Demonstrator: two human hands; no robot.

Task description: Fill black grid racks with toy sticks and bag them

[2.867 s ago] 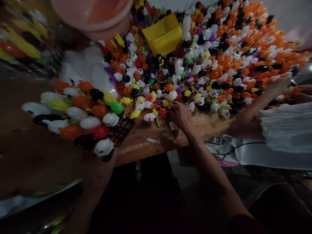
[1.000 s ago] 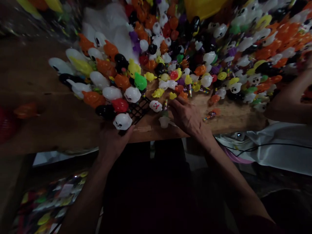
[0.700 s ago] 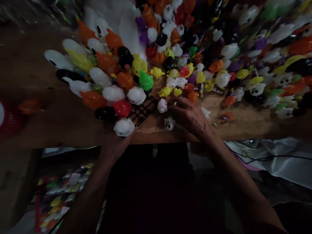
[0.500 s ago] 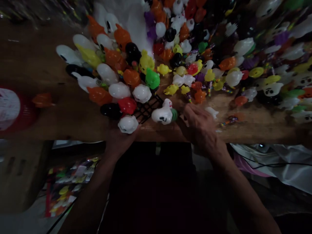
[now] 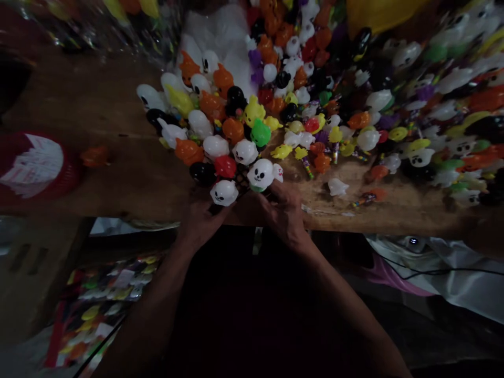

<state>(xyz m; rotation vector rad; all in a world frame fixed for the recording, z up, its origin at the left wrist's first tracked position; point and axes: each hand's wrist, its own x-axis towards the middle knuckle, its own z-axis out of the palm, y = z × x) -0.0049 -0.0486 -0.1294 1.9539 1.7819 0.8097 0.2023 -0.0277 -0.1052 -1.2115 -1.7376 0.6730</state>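
Note:
My right hand (image 5: 286,210) is closed beneath a white skull-faced toy (image 5: 262,174) with a green lower edge, at the near right of a black grid rack (image 5: 241,181). A smaller white piece with red marks (image 5: 277,172) shows beside that toy. At the rack's near left corner, my left hand (image 5: 201,218) is closed on its edge, partly hidden under a white cat-like toy head (image 5: 223,193). Several toy heads crowd the rack, among them a red one (image 5: 225,167), a black one (image 5: 202,173), and a green one (image 5: 260,132).
Loose toys, including a white piece (image 5: 337,187) and an orange candy-filled one (image 5: 369,197), lie on the wooden table (image 5: 129,173) at right. A red basket (image 5: 73,168) with white paper stands left, beside an orange toy (image 5: 95,156). Packaged toys (image 5: 100,310) sit below the table.
My right hand has moved left with the skull-faced toy to the rack, and the toy's face has turned upward. The view has shifted, so the rack appears further right.

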